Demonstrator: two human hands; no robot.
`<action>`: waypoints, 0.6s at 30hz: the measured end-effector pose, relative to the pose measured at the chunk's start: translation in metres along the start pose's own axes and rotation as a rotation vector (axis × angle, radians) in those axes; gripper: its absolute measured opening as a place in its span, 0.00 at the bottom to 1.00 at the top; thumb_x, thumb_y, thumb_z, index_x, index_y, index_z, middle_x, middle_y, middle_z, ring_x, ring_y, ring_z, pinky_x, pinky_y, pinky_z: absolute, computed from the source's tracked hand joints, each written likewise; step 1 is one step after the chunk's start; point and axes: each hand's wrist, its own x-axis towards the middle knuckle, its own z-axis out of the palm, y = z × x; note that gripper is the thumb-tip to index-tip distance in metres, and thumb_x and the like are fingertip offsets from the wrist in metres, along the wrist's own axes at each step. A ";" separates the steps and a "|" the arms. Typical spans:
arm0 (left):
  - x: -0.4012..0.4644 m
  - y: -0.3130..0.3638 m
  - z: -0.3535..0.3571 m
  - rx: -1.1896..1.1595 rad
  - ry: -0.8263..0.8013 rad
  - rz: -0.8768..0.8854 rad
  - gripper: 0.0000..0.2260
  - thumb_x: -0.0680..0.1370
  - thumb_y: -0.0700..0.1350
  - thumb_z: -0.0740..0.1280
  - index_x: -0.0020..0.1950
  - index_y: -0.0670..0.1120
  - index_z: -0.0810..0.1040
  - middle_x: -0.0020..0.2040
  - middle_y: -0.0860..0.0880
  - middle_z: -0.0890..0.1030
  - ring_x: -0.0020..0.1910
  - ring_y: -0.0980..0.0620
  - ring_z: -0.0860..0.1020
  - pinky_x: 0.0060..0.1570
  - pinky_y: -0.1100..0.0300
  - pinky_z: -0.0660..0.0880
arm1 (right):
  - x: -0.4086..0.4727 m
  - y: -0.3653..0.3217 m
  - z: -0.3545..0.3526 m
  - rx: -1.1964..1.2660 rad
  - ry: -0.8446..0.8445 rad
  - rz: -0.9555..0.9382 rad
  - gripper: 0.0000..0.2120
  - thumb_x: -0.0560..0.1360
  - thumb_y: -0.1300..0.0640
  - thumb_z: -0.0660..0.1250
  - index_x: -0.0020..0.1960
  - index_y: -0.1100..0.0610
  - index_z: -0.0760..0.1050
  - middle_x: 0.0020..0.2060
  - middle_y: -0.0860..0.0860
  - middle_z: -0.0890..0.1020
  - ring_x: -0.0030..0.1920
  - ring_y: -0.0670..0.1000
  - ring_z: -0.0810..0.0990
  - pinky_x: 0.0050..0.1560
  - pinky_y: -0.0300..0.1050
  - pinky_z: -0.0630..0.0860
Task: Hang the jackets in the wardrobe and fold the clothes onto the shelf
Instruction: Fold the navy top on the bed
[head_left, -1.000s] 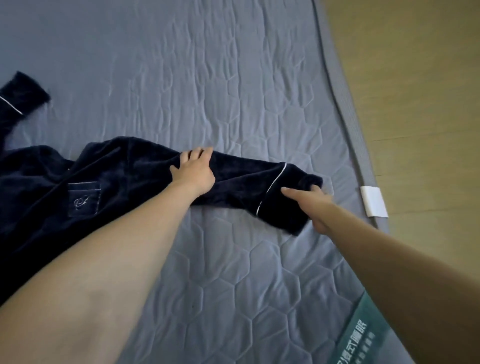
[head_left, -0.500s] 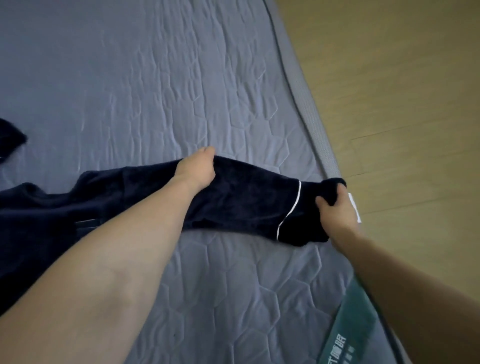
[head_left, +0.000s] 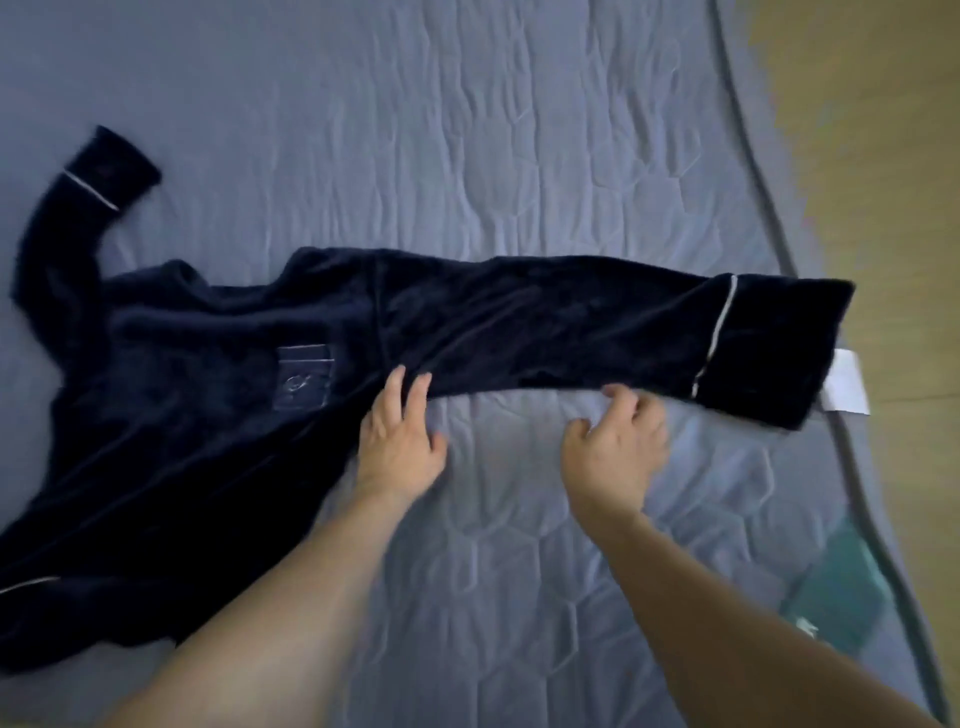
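Head view: a dark pyjama top (head_left: 218, 415) lies spread on the bed (head_left: 519, 156), one sleeve (head_left: 597, 332) stretched flat toward the bed's edge.
The left hand (head_left: 400, 441) rests its straight fingers on the sleeve's near hem; the right hand (head_left: 615, 447) hovers beside it, fingers loosely apart, holding nothing. The cuff (head_left: 769, 353) lies at the edge, so a careless tug could slide it off and rumple the sleeve.

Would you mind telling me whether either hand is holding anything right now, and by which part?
Nothing is held. The left hand rests straight fingers on the top near the armpit; the right hand hovers by the sleeve.
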 end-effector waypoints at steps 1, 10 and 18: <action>-0.023 -0.028 0.002 0.024 -0.034 -0.090 0.33 0.74 0.49 0.67 0.77 0.47 0.59 0.78 0.43 0.53 0.75 0.41 0.58 0.71 0.46 0.61 | -0.021 -0.016 0.021 0.025 -0.125 -0.023 0.19 0.71 0.61 0.65 0.62 0.60 0.74 0.58 0.61 0.73 0.58 0.63 0.71 0.60 0.52 0.63; -0.167 -0.207 0.022 0.327 -0.197 -0.281 0.27 0.72 0.55 0.66 0.68 0.47 0.69 0.62 0.45 0.69 0.60 0.43 0.69 0.61 0.49 0.66 | -0.166 -0.127 0.182 0.163 -0.949 0.181 0.06 0.75 0.56 0.65 0.50 0.58 0.77 0.42 0.56 0.79 0.43 0.54 0.77 0.46 0.51 0.76; -0.190 -0.273 0.029 -0.038 0.106 -0.375 0.31 0.64 0.46 0.78 0.63 0.40 0.75 0.64 0.38 0.74 0.63 0.37 0.73 0.60 0.41 0.73 | -0.187 -0.179 0.245 0.523 -0.793 0.542 0.03 0.74 0.62 0.65 0.48 0.58 0.75 0.32 0.53 0.81 0.29 0.52 0.80 0.25 0.40 0.76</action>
